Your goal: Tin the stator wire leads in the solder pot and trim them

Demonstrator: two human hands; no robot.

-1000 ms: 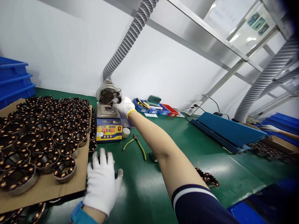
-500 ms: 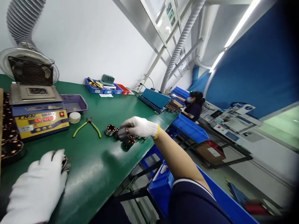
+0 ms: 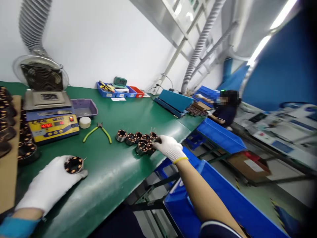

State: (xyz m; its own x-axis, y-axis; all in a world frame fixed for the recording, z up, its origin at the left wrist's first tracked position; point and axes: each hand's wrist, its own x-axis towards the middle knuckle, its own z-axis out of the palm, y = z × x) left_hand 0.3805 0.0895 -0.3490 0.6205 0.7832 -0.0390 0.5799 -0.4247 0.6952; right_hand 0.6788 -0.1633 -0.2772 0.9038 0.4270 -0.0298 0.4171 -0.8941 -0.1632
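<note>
My left hand (image 3: 47, 185), in a white glove, rests on the green bench (image 3: 109, 175) with its fingers wrapped round a small copper-wound stator (image 3: 73, 164) that faces up. My right hand (image 3: 169, 147), also gloved, reaches to the bench's right edge. Its fingertips touch the end of a cluster of several copper-wound stators (image 3: 138, 140) standing on the mat. Whether those fingers grip one stator or only touch it is unclear.
A yellow and blue solder pot (image 3: 51, 114) with a fan and grey hose stands at the left, beside a purple tray (image 3: 85, 107), a white round tin (image 3: 85, 122) and green-handled cutters (image 3: 97, 131). Larger stators (image 3: 7, 132) line the left edge. Blue bins (image 3: 218, 198) sit below; another person (image 3: 224, 107) works farther down.
My right hand has moved to the stator cluster by the bench edge, where more stators now stand. My left hand has turned up, showing the stator it holds. The view swung slightly.
</note>
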